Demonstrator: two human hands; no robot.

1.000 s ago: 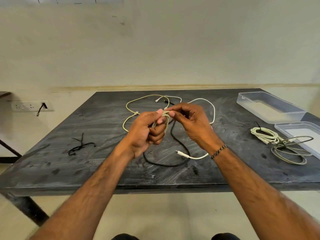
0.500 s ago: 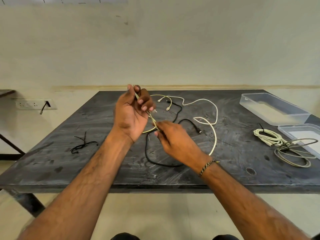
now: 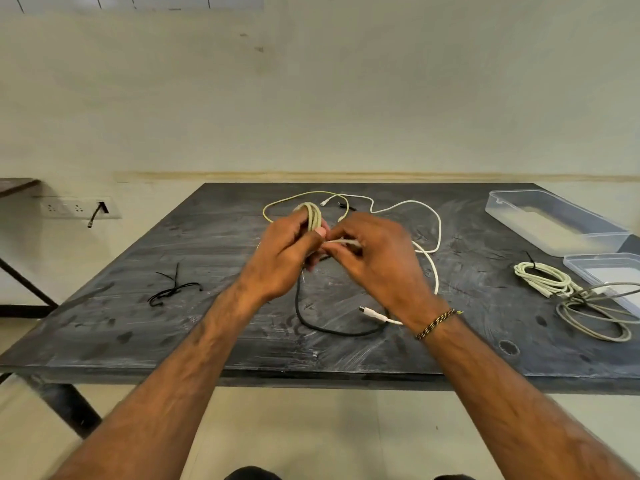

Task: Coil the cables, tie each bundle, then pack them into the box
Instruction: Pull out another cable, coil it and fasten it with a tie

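Observation:
My left hand [image 3: 284,258] grips a small coil of the pale yellow-green cable [image 3: 313,216] above the table's middle. My right hand [image 3: 374,261] pinches a strand of the same cable next to the coil. A loose loop of this cable trails behind the hands. Under the hands lie a white cable [image 3: 434,230] and a black cable [image 3: 332,329], both uncoiled. A tied cream bundle [image 3: 543,278] and a grey coil [image 3: 595,317] rest at the right. The clear plastic box [image 3: 554,220] stands at the far right.
Black ties [image 3: 173,289] lie on the dark table [image 3: 138,327] at the left. A clear lid [image 3: 609,271] sits by the box, partly under the grey coil. A wall socket [image 3: 76,207] with a plug is at the left.
My left hand dropped from a raised position and now holds more loops. My right hand moved up from the table to meet it at the coil.

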